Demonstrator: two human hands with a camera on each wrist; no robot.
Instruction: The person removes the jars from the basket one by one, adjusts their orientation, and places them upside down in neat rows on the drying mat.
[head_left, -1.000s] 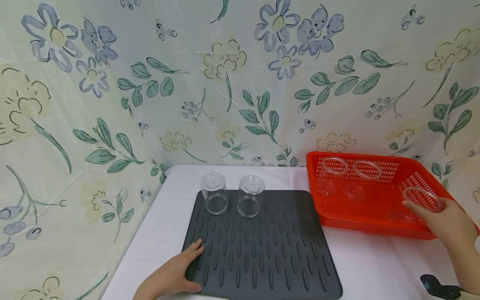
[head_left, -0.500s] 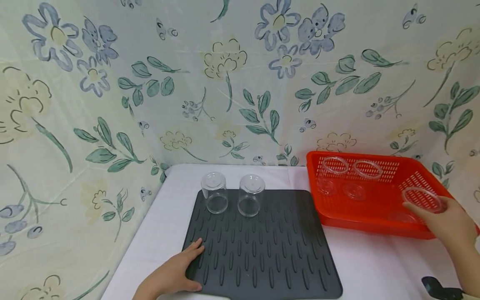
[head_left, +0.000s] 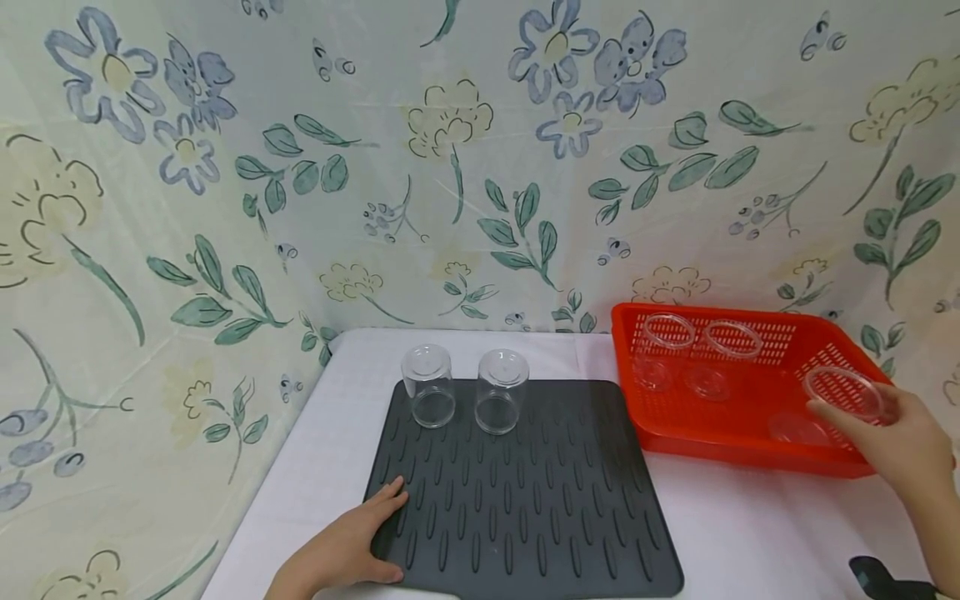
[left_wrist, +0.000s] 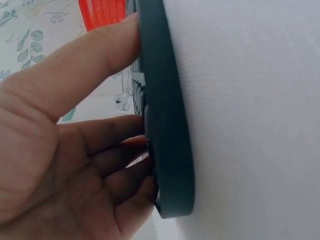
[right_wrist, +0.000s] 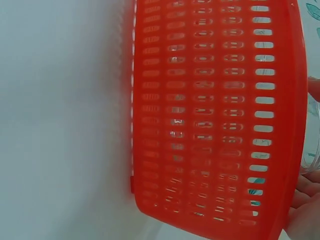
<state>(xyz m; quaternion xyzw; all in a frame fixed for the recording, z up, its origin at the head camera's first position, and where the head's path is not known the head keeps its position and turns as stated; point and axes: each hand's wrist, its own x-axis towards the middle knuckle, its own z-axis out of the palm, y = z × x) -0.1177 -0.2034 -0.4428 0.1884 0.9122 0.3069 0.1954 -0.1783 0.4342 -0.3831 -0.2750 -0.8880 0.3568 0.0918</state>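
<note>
My right hand (head_left: 903, 433) grips a clear drinking glass (head_left: 843, 393) by its side at the right end of the red plastic basket (head_left: 705, 440). In the right wrist view the basket's slotted wall (right_wrist: 215, 115) fills the middle, and part of the glass and fingers shows past its rim. At the left, my left hand (head_left: 345, 546) rests on the near left edge of the dark grey ribbed mat (head_left: 525, 500). Its thumb and fingertips touch the mat's top in the left wrist view. Two clear glasses (head_left: 428, 387) stand upside down on the mat's far left part.
Two more clear glasses (head_left: 733, 339) stand in the basket's far left part. A white cloth (head_left: 750, 533) covers the table under mat and basket. Behind hangs a floral curtain (head_left: 450, 167). A black strap end (head_left: 873, 575) shows at the right wrist.
My right hand has risen very slightly with the glass, which stays over the basket. The left hand and the mat have not moved.
</note>
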